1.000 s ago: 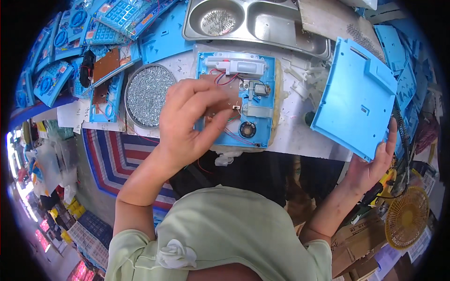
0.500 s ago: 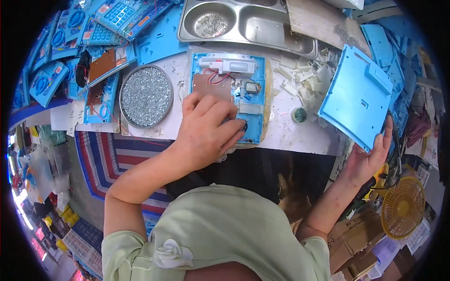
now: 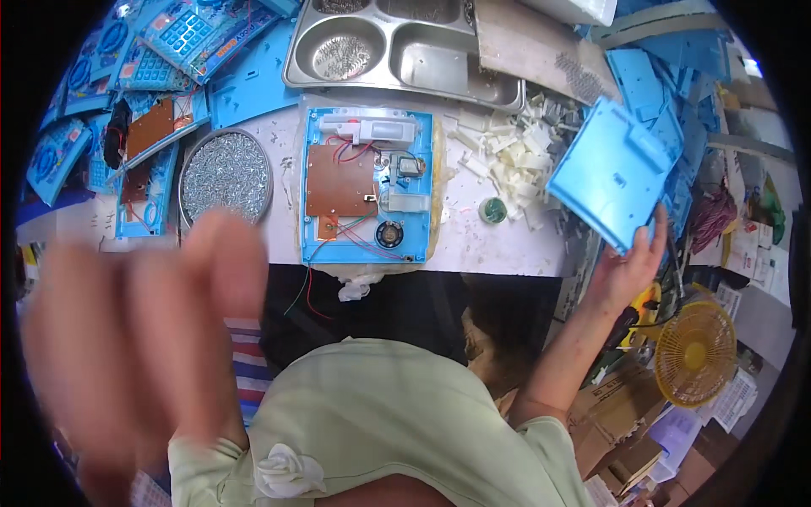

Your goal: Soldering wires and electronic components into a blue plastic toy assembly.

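My right hand (image 3: pixel 629 270) grips a flat light-blue plastic cover (image 3: pixel 612 169) by its lower edge, held up at the right and tilted. Close to the camera at the lower left, my left hand (image 3: pixel 144 329) is raised and badly blurred; its fingers cannot be made out. Between them, an opened blue casing (image 3: pixel 412 211) lies on the table, touched by neither hand. Inside it are a brown circuit board (image 3: pixel 338 182), a round black speaker (image 3: pixel 389 234) and a white plastic part (image 3: pixel 367 128). Red and green wires (image 3: pixel 310 287) hang over the table's front edge.
A round dish (image 3: pixel 269 173) of small screws stands left of the casing. Behind is a compartmented metal tray (image 3: pixel 439 63). White plastic bits (image 3: pixel 515 156) and a small green-topped pot (image 3: pixel 492 210) lie to the right. Blue parts pile up on both sides; a yellow round grille (image 3: pixel 695 355) stands lower right.
My left hand has left the casing and come up toward the camera at the lower left, uncovering the speaker and wires. My right hand still holds the cover. The whole view has shifted slightly.
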Available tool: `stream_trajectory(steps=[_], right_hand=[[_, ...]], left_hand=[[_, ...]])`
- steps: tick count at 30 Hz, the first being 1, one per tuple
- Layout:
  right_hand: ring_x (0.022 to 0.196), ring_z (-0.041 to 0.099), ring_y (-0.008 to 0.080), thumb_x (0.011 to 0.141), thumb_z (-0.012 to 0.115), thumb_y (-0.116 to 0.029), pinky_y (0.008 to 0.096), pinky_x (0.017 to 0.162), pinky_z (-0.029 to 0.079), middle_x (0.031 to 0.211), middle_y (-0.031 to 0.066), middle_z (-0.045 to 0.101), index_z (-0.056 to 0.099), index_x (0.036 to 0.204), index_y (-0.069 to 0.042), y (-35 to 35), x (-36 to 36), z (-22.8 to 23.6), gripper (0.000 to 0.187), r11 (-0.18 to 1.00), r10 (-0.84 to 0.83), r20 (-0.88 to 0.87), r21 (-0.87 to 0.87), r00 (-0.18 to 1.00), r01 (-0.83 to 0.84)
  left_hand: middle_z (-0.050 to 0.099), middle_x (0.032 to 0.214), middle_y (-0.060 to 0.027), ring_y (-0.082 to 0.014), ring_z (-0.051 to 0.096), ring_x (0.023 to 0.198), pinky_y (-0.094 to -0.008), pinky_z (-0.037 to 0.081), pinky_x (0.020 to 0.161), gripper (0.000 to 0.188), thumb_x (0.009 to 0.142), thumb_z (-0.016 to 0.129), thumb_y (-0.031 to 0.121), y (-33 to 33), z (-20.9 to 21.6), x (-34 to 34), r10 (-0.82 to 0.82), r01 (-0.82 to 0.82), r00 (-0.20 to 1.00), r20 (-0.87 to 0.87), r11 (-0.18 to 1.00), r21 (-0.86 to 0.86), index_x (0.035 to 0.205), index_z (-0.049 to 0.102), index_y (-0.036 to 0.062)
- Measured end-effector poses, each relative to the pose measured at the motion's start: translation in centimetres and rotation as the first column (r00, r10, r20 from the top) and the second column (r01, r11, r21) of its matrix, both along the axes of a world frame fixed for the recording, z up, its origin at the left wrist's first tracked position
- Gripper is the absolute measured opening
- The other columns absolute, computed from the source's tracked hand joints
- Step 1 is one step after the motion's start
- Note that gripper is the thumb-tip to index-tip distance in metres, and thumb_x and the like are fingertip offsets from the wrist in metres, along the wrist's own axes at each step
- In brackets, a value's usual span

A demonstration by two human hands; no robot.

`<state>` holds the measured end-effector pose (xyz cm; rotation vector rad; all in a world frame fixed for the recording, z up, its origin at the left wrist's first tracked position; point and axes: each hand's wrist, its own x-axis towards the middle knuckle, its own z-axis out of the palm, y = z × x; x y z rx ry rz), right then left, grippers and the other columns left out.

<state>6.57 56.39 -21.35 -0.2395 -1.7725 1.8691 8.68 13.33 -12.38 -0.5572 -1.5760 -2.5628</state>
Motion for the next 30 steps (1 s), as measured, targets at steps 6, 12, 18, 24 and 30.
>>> stream_trajectory(steps=[6, 12, 18, 24, 30], right_hand=[[0.119, 0.064, 0.0248, 0.1, 0.061, -0.012, 0.0403, 0.093, 0.055, 0.136, 0.0169, 0.06, 0.042, 0.15, 0.001, 0.5, 2.0, -2.5, 0.055, 0.999, 0.043, 0.172, 0.002, 0.984, -0.044], [0.073, 0.056, 0.0062, 0.103, 0.062, -0.017, 0.0217, 0.056, 0.041, 0.103, 0.0032, 0.067, 0.049, 0.144, -0.005, 2.1, 1.7, -2.7, 0.044, 0.973, -0.053, 0.399, 0.226, 0.916, -0.042], [0.067, 0.052, 0.006, 0.099, 0.068, -0.02, 0.022, 0.053, 0.042, 0.091, 0.0036, 0.065, 0.051, 0.142, -0.001, 2.4, 1.7, -3.4, 0.05, 0.764, -0.289, 0.409, 0.644, 0.865, -0.05], [0.08, 0.059, 0.0116, 0.095, 0.073, -0.024, 0.0263, 0.066, 0.05, 0.107, 0.0093, 0.069, 0.054, 0.14, -0.001, 2.1, 2.6, -1.8, 0.054, 0.668, -0.349, 0.434, 0.737, 0.831, -0.104], [0.098, 0.061, 0.0123, 0.094, 0.073, -0.018, 0.0272, 0.07, 0.051, 0.118, 0.0096, 0.067, 0.059, 0.137, -0.001, 0.0, 3.4, -0.2, 0.047, 0.583, -0.243, 0.327, 0.802, 0.913, -0.133]], left_hand=[[0.051, 0.113, -0.0085, -0.0179, 0.05, 0.096, -0.0353, 0.043, 0.086, 0.022, 0.09, 0.07, 0.015, 1.0, 2.5, 2.6, -0.123, 0.146, 0.985, -0.117, 0.966, 0.214, 0.104, 0.056, 0.0069], [0.052, 0.109, -0.0082, -0.0174, 0.05, 0.093, -0.0345, 0.042, 0.083, 0.02, 0.089, 0.069, 0.014, 1.8, 3.3, 3.9, -0.107, 0.145, 0.983, -0.15, 0.952, 0.271, 0.101, 0.055, 0.0067], [0.052, 0.105, -0.0079, -0.0169, 0.049, 0.089, -0.0337, 0.042, 0.08, 0.017, 0.089, 0.069, 0.012, 1.5, 3.5, 5.1, -0.075, 0.122, 0.983, -0.165, 0.948, 0.295, 0.098, 0.055, 0.0064], [0.053, 0.101, -0.0076, -0.0164, 0.049, 0.086, -0.0329, 0.041, 0.077, 0.016, 0.088, 0.068, 0.01, 1.2, 3.2, 5.5, -0.057, 0.105, 0.985, -0.166, 0.948, 0.301, 0.095, 0.055, 0.0061], [0.053, 0.097, -0.0073, -0.0159, 0.049, 0.082, -0.0321, 0.04, 0.074, 0.014, 0.087, 0.068, 0.009, 0.7, 3.0, 5.7, -0.049, 0.099, 0.985, -0.167, 0.947, 0.306, 0.092, 0.055, 0.0058]])
